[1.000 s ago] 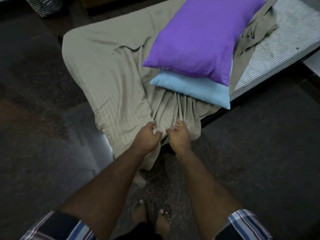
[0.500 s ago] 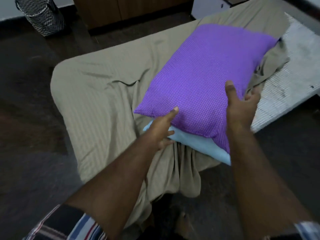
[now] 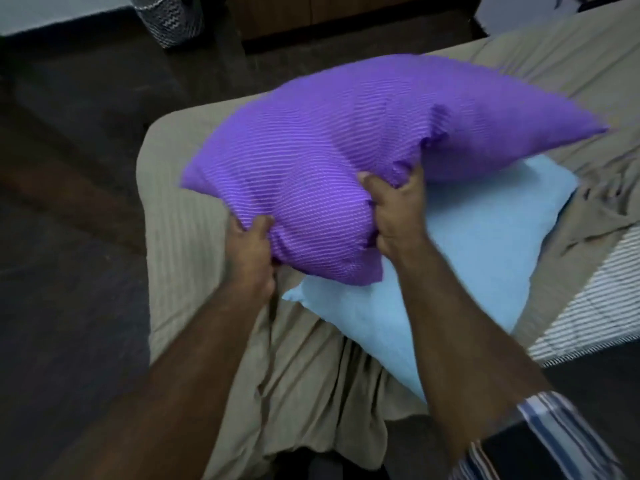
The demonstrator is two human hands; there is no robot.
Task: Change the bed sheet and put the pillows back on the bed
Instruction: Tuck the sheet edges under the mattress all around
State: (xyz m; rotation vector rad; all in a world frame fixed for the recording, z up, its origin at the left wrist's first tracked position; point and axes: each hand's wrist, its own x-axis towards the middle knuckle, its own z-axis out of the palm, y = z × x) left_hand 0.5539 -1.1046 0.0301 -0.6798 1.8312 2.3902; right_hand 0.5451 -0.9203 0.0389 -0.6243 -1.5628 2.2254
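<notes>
2 hands grip purple pillow [image 3: 346, 161] w/ curled fingers: left hand [image 3: 252, 247] near edge, right hand [image 3: 398, 209] near side.

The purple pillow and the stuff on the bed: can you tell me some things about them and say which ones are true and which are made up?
1. Both hands grip the purple pillow. True: the left hand and the right hand each bunch its cloth.
2. The blue pillow lies on top of the purple one. False: the blue pillow lies underneath, on the bed.
3. The beige sheet is smooth and flat all over. False: it is rumpled and bunched at the near edge.
4. A striped mattress shows at the right, where the sheet is pulled away. True.
5. The purple pillow lies on the floor. False: it is held over the bed.
</notes>
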